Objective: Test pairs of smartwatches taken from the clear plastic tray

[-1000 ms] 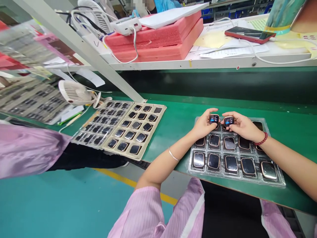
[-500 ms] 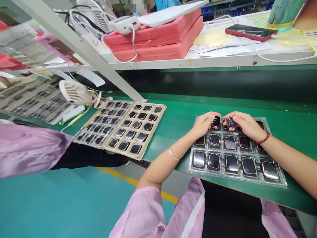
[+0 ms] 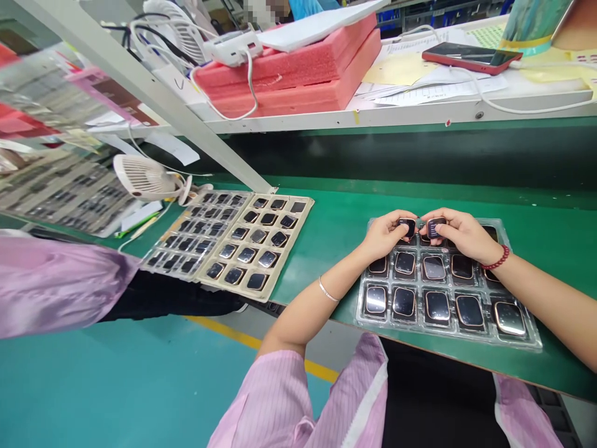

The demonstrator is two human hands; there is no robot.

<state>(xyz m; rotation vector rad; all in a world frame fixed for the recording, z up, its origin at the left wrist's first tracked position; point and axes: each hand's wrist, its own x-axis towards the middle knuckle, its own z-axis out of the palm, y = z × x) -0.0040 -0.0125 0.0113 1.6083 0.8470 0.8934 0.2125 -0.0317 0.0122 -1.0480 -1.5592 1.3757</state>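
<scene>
Over the back row of a clear plastic tray (image 3: pixel 466 341), my left hand (image 3: pixel 386 231) grips a smartwatch (image 3: pixel 407 226) with a dark screen and gold rim. My right hand (image 3: pixel 461 234) holds a second smartwatch (image 3: pixel 435 228), its thumb on the lit screen, where small text shows too tiny to read. Both watches are raised side by side, a short gap between them. Below, several more watches (image 3: pixel 437 306) sit face up in the tray's pockets. My hands and forearms cover part of the back rows.
Left along the green bench (image 3: pixel 326 230) lie a beige tray (image 3: pixel 273 289) and a clear tray (image 3: pixel 163 272), both with watches. A small fan (image 3: pixel 144 177) stands behind them. Above, a shelf carries red foam blocks (image 3: pixel 298 78) and a phone (image 3: pixel 471 57). At far left is another person's sleeve (image 3: pixel 60 280).
The text on the left watch's screen no longer shows. Both watches have tilted slightly, and my right thumb has shifted onto its watch's screen. The trays look unmoved.
</scene>
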